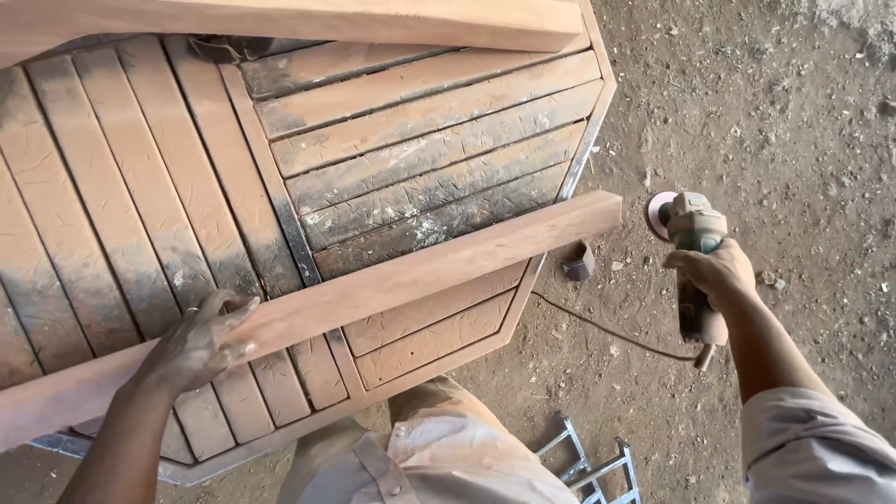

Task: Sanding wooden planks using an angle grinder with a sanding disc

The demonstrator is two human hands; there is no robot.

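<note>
My left hand (199, 343) rests on a long reddish wooden plank (439, 263) that lies diagonally across a dusty slatted octagonal tabletop (131, 187). The fingers press on the plank's upper face near its left part. My right hand (714, 273) grips a dusty green angle grinder (696, 252) held out to the right of the plank's end, over the dirt ground. The grinder's disc (659, 213) faces the plank end, a short gap apart. Its cable (607, 331) trails across the ground.
A second wooden plank (308, 21) lies along the top edge of the table. A small dark block (579, 262) sits on the dirt near the table's edge. A metal frame piece (593, 467) lies on the ground by my legs.
</note>
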